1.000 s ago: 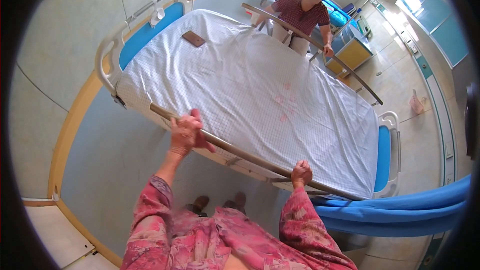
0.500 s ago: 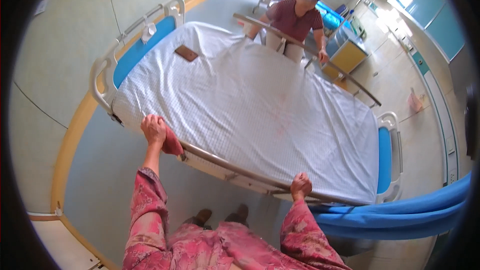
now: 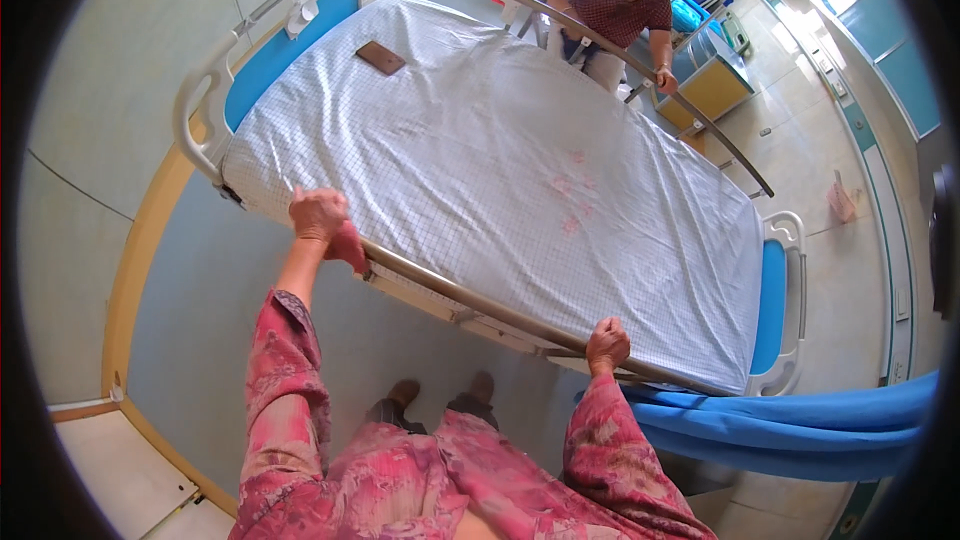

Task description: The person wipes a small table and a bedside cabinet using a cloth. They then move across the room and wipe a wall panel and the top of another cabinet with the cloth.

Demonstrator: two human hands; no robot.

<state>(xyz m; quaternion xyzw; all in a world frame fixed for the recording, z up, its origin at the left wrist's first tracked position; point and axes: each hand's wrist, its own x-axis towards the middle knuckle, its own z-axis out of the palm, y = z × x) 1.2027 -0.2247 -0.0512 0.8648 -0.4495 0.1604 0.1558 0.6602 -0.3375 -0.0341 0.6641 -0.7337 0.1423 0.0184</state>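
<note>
A hospital bed with a white checked sheet (image 3: 470, 170) spans the middle of the view. My left hand (image 3: 318, 214) is closed at the left end of the near metal side rail (image 3: 480, 302), with a red cloth (image 3: 347, 245) bunched beneath it. Whether its fingers also reach the rail is hidden. Farther right, my right hand (image 3: 607, 344) is wrapped round the same rail, which lies low along the mattress edge. On the sheet, toward the far left, lies a brown phone-like slab (image 3: 381, 57).
A person (image 3: 615, 5) stands across the bed at the raised far rail (image 3: 640, 65), one hand on it. A blue headboard-type panel (image 3: 290, 55) closes the left end, another (image 3: 770, 305) the right. Blue curtain (image 3: 780, 425) hangs beside the near right corner. A cabinet (image 3: 710, 80) stands behind.
The view has tipped lower, so the bed and person sit higher in it. The other person's left-side hand has come nearer the far rail. My hands stay at the near rail.
</note>
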